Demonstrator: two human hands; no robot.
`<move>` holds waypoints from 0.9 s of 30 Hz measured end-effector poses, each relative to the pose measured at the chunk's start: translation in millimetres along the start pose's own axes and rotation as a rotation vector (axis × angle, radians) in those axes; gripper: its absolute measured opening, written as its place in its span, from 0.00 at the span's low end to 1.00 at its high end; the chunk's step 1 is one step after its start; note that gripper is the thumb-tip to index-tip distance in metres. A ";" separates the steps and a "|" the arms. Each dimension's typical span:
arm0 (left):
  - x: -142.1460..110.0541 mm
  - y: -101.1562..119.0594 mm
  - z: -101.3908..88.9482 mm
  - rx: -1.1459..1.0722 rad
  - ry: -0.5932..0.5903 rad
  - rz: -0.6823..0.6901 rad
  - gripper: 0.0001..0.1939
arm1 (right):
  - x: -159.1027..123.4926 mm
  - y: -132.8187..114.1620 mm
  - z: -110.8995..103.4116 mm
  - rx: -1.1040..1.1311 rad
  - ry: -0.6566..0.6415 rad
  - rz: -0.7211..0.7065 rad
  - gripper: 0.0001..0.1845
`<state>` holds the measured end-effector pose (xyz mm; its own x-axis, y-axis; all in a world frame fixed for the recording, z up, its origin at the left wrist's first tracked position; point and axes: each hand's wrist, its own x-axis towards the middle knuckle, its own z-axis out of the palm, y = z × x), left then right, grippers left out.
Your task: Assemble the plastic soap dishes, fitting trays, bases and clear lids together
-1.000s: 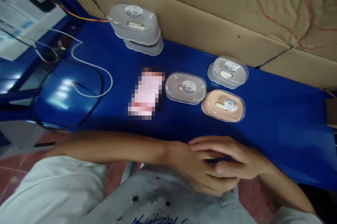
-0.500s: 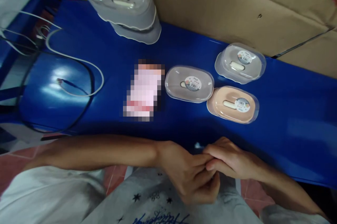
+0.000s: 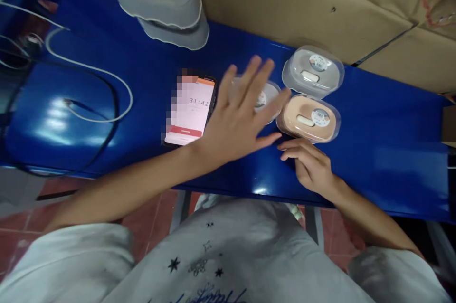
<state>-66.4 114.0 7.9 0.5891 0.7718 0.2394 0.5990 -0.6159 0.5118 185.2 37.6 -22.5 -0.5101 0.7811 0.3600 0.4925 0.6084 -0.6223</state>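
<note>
My left hand [image 3: 239, 115] is spread open above the blue table [image 3: 374, 122], palm down. Beneath its fingers is a grey oval container with a clear lid [image 3: 274, 99], partly covered by them; whether they touch it I cannot tell. Just left of that hand lies a phone [image 3: 194, 115] with 31:42 on its screen. My right hand [image 3: 311, 163] has loosely bent fingers with nothing in them, in front of a peach container [image 3: 313, 122] with a clear lid and a round label. Behind the peach one stands another grey container [image 3: 313, 75].
Large stacked clear-lidded containers [image 3: 171, 13] stand at the back left. A white cable [image 3: 130, 94] and a black cable [image 3: 114, 118] loop across the table's left side. Brown cardboard boxes [image 3: 270, 4] line the back edge.
My hands were clasped together at the table's front edge. They have come apart and moved forward over the table, the left one spreading over the nearer grey container. The view has shifted slightly.
</note>
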 end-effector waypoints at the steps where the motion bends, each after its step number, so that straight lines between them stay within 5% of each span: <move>1: 3.8 -4.3 -0.7 0.027 -0.007 -0.047 0.37 | -0.4 -0.4 1.4 -0.011 -0.002 0.007 0.22; 9: -3.5 -1.4 -5.2 0.205 -0.146 -0.057 0.43 | -2.4 -3.9 2.4 -0.216 0.148 0.294 0.17; 16: -13.5 6.3 -6.9 0.005 -0.220 0.016 0.46 | -0.1 -13.3 -2.2 -0.251 0.282 0.165 0.14; 27: -8.5 -7.2 -10.2 -0.167 -0.170 0.007 0.46 | -1.2 -16.5 -3.1 -0.299 0.163 0.140 0.38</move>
<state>-81.3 113.5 10.6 0.6844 0.7211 0.1082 0.5050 -0.5758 0.6430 179.9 27.0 -10.6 -0.3157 0.8572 0.4068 0.7464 0.4891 -0.4513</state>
